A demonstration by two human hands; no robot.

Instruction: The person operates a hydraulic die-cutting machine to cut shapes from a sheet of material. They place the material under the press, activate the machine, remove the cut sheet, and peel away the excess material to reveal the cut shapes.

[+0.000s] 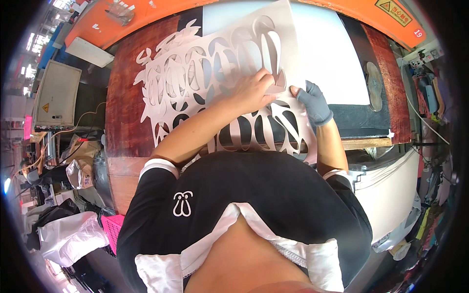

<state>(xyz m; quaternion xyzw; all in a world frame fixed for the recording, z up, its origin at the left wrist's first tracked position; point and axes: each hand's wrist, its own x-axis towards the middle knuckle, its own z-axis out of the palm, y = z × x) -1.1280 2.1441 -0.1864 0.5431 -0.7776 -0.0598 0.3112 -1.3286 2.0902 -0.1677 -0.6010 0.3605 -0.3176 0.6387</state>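
Note:
A thin, pale pinkish-white sheet [215, 105] with rows of long oval cut-outs lies in front of me, its far right corner raised. My left hand [254, 90], bare, reaches across the sheet with thumb and fingers pinched together at a curved pale piece [278, 84] beside one of the openings. Whether that piece is still joined to the sheet is hard to see. Along the right edge, my right hand [315, 103], in a grey glove that leaves the thumb tip bare, grips the sheet between thumb and fingers. Loose cut pieces [183, 36] stick out at the sheet's far left.
Beneath lie a dark red board [128, 102] and a bright white panel [332, 53] framed in black. A sole-shaped piece [373, 87] rests at the right. An orange machine beam [161, 12] spans the far side. A pink basket [112, 229] and bags stand at lower left.

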